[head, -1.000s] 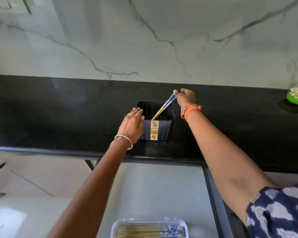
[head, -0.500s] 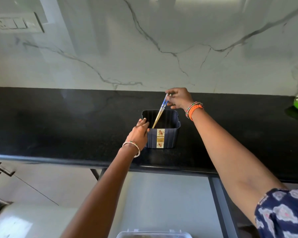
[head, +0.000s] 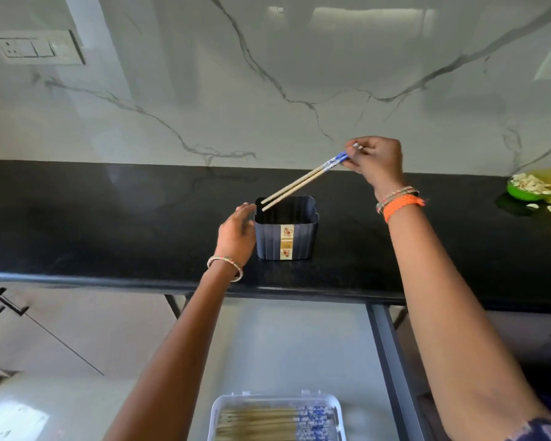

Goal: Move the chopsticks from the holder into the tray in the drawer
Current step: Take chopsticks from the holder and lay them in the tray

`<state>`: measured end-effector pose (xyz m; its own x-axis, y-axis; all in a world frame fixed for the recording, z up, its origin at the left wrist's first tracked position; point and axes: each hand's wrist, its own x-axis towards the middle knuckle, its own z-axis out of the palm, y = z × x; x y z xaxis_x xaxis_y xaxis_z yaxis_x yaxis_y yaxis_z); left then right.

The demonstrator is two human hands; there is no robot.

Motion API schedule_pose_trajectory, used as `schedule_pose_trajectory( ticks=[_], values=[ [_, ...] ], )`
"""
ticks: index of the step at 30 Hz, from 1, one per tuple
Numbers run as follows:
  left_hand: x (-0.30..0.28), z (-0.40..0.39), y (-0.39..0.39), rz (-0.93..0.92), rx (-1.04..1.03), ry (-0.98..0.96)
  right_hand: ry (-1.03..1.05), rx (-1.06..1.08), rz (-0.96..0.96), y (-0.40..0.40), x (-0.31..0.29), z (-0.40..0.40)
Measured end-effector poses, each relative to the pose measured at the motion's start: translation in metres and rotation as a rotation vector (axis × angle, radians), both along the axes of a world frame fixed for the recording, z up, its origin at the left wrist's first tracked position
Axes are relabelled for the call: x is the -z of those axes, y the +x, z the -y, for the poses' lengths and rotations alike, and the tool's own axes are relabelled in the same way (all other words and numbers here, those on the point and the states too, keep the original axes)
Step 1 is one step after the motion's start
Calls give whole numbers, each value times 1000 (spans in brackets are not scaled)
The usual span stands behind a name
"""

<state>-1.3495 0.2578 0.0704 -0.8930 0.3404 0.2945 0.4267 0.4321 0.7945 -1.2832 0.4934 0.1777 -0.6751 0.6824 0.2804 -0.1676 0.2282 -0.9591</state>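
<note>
A dark blue ribbed holder (head: 299,240) with a flowered label stands on the black counter (head: 109,237). My right hand (head: 377,160) pinches the blue-patterned ends of two wooden chopsticks (head: 296,187), which slant down-left with their tips just over the holder's rim. My left hand (head: 237,232) rests against the holder's left side, fingers loosely spread. At the bottom edge, a clear tray (head: 275,401) in the open drawer (head: 299,345) holds several chopsticks lying flat.
A green bowl (head: 527,192) of pale pieces sits at the counter's far right, with loose pieces beside it. A switch plate (head: 35,47) is on the marble wall at upper left. The drawer's dark right rail (head: 392,361) runs down beside the tray.
My right hand has lifted the two chopsticks up and to the right, almost out of the holder. My left hand stays at the holder's left side. The view tilted down, showing more of the tray.
</note>
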Motion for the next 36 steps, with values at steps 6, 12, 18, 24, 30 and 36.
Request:
schedule_pose_trajectory(
  ticks=[6,12,18,24,30,36],
  values=[
    [78,63,64,308,-295,180,-528,-23,-66,125,119,45],
    [186,135,121,744,-317,-251,-840,15,375,212,274,111],
    [222,149,157,876,-266,-216,-928,111,474,221,302,142],
    [233,145,167,894,-233,-118,-937,156,564,210,307,154],
    [239,144,166,869,-259,-80,-905,198,630,200,316,165],
    [242,141,166,893,-263,-87,-333,133,967,196,322,172]
  ],
)
